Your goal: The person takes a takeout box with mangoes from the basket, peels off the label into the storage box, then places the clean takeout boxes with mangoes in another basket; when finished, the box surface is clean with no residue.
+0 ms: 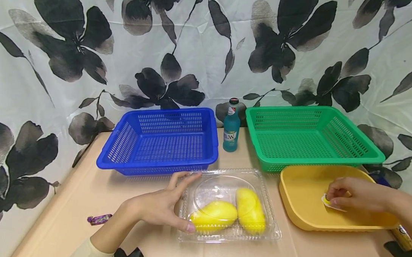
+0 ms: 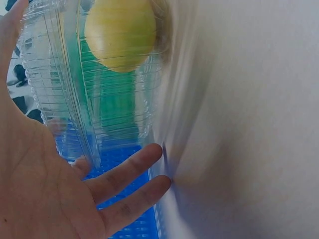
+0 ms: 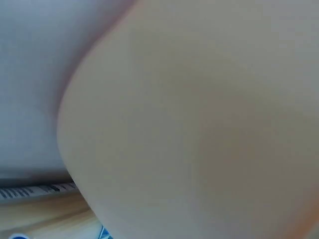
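Observation:
A clear plastic clamshell box [image 1: 224, 178] stands closed on the table, with two yellow mangoes [image 1: 214, 215] inside. My left hand [image 1: 162, 204] rests at its left side with spread, fairly straight fingers; in the left wrist view the box [image 2: 114, 99] rises beside the palm. Over the yellow tray [image 1: 302, 192], my right hand [image 1: 360, 194] pinches a small white-and-yellow flat piece [image 1: 331, 204], whose kind is partly hidden by the fingers. A large blurred pale surface fills most of the right wrist view, and the right hand's fingers do not show there.
Behind stand a blue basket [image 1: 157, 166], a blue bottle [image 1: 231, 125] and a green basket [image 1: 314, 160]. A purple-wrapped candy [image 1: 99, 219] lies left of my left arm. Some yellow packaging [image 1: 404, 237] lies at the far right, partly under the right arm.

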Demonstrator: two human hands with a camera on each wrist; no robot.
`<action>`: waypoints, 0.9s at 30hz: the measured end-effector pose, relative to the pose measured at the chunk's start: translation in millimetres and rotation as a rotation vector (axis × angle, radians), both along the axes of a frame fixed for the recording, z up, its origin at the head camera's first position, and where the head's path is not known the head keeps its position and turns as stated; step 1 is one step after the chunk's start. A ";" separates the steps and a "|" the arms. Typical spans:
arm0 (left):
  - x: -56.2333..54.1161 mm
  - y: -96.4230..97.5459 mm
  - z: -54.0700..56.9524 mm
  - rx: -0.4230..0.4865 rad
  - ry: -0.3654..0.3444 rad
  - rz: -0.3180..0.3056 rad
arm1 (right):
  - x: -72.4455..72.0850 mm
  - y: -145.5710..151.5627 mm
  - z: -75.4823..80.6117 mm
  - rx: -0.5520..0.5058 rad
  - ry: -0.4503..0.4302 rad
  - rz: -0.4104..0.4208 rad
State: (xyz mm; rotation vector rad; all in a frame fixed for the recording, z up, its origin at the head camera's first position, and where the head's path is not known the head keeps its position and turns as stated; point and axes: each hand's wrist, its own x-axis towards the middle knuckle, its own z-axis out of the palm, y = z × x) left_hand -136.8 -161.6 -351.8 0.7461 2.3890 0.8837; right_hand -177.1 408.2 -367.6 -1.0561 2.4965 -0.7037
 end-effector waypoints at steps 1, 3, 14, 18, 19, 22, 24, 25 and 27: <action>0.0 -0.1 0.0 0.000 -0.002 0.000 | 1.4 -1.0 -1.4 0.024 0.018 -0.017; -0.1 -0.2 0.2 0.001 -0.006 -0.002 | 3.6 -2.8 -3.6 0.076 0.027 -0.063; -0.3 -1.0 1.9 0.003 -0.014 0.002 | 8.4 -12.6 -4.1 0.237 0.090 -0.175; -1.6 -1.5 0.8 0.008 -0.012 0.000 | 8.6 -13.3 -0.2 0.293 0.080 -0.201; -1.8 -1.5 0.6 0.008 -0.013 -0.001 | 8.6 -13.2 1.3 0.303 0.084 -0.199; -2.0 -1.8 0.5 0.006 -0.020 -0.002 | 9.7 -14.2 5.6 0.322 0.100 -0.187; -2.0 -1.8 0.4 0.005 -0.023 -0.001 | 10.8 -16.3 8.9 0.331 0.102 -0.193; -2.0 -1.9 0.2 0.006 -0.023 -0.001 | 11.3 -18.1 10.6 0.337 0.104 -0.201; -1.7 -2.2 -0.3 0.009 -0.025 0.001 | 13.0 -22.2 13.7 0.350 0.113 -0.217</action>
